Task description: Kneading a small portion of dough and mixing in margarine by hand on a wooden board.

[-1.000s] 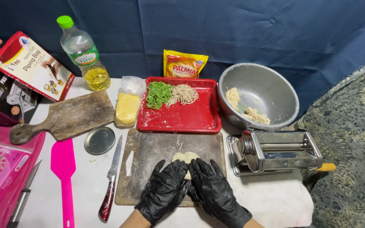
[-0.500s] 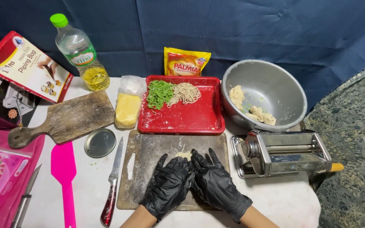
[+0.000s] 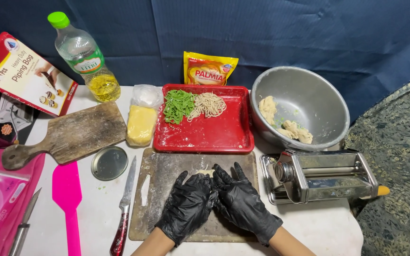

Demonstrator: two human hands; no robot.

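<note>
Both my hands wear black gloves and press side by side, palms down, on a floured wooden cutting board (image 3: 162, 182). My left hand (image 3: 188, 206) and my right hand (image 3: 240, 204) cover a pale piece of dough (image 3: 205, 172); only its far edge shows past the fingertips. Just right of the board stands a metal pasta machine (image 3: 321, 175).
A red tray (image 3: 209, 135) with green and pale noodles sits behind the board. A steel bowl (image 3: 309, 95) holds dough lumps at the right. At the left lie a red-handled knife (image 3: 123, 208), a round lid (image 3: 109, 162), a pink spatula (image 3: 67, 199), a second wooden board (image 3: 67, 135), a yellow block in a bag (image 3: 141, 124) and an oil bottle (image 3: 84, 59).
My hands have slid forward over the dough, which showed more a second ago; they now cover nearly all of it.
</note>
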